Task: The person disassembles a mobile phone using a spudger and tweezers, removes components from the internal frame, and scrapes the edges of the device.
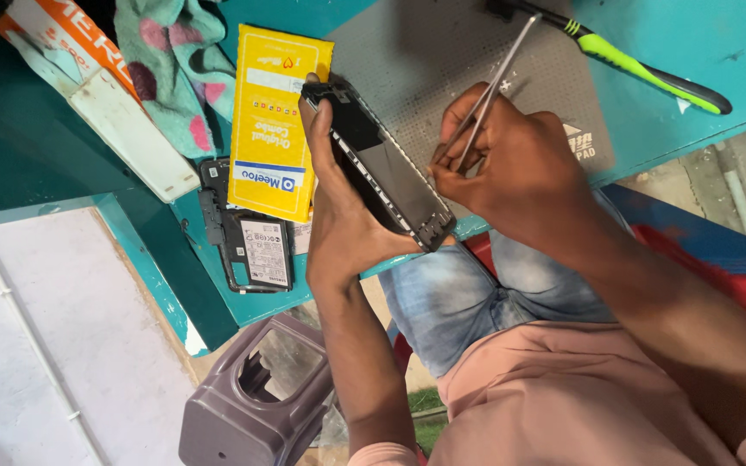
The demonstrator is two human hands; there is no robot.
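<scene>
While gripped: phone frame (386, 168), tweezers (489, 91).

My one head camera looks steeply down from close above my hands, over my lap, at the near edge of the teal desk (218, 285).

Two bare forearms are seen, with no watch, ring or band worn on either wrist or on the fingers. The left hand (338, 216) and the right hand (511, 164) are uncovered, without gloves. A salmon-pink shirt (563, 388) of plain, slightly ribbed cloth is worn, and the edge of a short sleeve in the same pink is glimpsed at the bottom of the frame by each arm. Light blue, faded denim (468, 293) is worn on the legs, creased across the lap, with paler worn patches visible in the weave.
</scene>
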